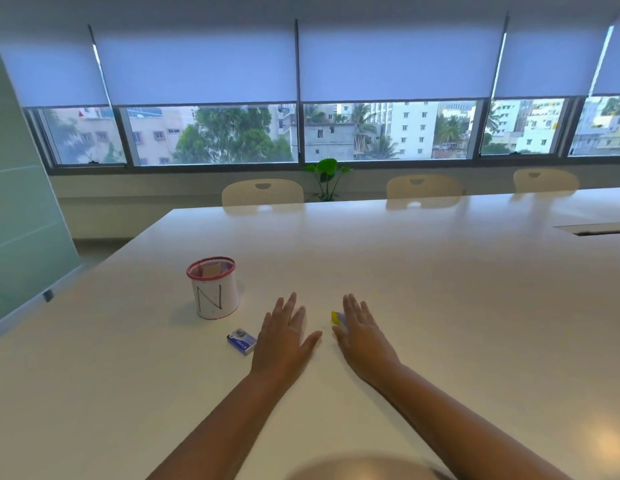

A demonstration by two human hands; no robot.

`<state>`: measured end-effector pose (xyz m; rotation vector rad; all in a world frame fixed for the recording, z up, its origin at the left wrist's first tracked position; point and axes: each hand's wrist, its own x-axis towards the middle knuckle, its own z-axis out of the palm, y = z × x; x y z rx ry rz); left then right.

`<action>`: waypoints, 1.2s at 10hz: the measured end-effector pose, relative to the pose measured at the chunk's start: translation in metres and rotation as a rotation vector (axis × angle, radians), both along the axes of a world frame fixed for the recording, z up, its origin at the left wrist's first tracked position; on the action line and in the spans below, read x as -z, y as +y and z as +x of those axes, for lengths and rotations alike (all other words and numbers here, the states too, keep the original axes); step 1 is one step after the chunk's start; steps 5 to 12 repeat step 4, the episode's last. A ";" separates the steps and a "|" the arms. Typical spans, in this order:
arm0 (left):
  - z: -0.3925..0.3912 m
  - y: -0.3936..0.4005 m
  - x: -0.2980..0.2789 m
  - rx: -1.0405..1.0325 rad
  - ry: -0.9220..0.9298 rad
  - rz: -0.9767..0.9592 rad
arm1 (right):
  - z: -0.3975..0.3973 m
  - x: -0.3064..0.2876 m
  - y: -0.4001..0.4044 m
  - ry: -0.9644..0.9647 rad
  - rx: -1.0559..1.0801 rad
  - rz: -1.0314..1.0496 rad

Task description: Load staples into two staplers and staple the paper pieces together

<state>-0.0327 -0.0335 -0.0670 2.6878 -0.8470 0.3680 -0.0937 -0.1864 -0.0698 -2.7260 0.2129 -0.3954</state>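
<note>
Both hands flat, fingers straight, on the white glossy table.

The left hand lies just right of the small blue staple box. The right hand partly covers a yellow-and-blue item, identity unclear. A red-rimmed mesh cup marked "N" stands beyond the box.

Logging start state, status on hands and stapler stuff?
Left hand and right hand open, flat on table. Staple box by left hand, untouched. Yellow item half hidden under right fingers. Cup far left, not in the way.
</note>
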 end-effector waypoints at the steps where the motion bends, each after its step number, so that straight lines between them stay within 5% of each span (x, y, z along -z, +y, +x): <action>1: 0.011 0.001 -0.015 0.005 -0.132 -0.043 | 0.002 -0.005 -0.001 -0.089 0.060 -0.196; 3: 0.039 0.006 -0.071 -0.045 -0.505 -0.053 | 0.024 -0.047 -0.023 -0.266 0.213 -0.396; 4: 0.045 0.007 -0.105 -0.028 -0.512 -0.113 | 0.033 -0.086 -0.031 -0.352 0.277 -0.396; 12: 0.045 0.007 -0.105 -0.028 -0.512 -0.113 | 0.033 -0.086 -0.031 -0.352 0.277 -0.396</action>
